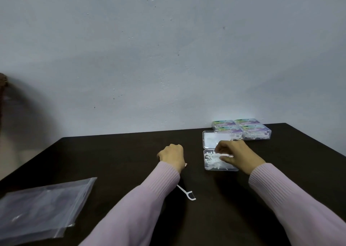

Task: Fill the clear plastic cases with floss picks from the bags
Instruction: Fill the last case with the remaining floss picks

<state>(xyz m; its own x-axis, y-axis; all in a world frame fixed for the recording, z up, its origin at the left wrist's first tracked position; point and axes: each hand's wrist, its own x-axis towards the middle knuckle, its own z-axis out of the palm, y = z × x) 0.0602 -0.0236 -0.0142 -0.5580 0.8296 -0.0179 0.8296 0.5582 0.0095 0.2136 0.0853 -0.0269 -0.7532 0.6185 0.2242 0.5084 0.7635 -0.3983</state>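
Observation:
An open clear plastic case (209, 168) lies right of centre on the dark table, its lid (211, 139) flipped back. White floss picks (212, 159) fill its base. My right hand (236, 156) hovers over the case and pinches a floss pick between thumb and fingers. My left hand (173, 157) rests on the table to the left of the case, fingers curled under; whether it holds anything is hidden. One loose floss pick (188, 193) lies beside my left sleeve. Flat clear bags (43, 206) lie at the near left.
Several closed, filled cases (250, 129) with coloured labels are stacked at the back right against the wall. The dark table (112, 161) ends at a pale wall behind. A dark object (2, 83) shows at the far left edge.

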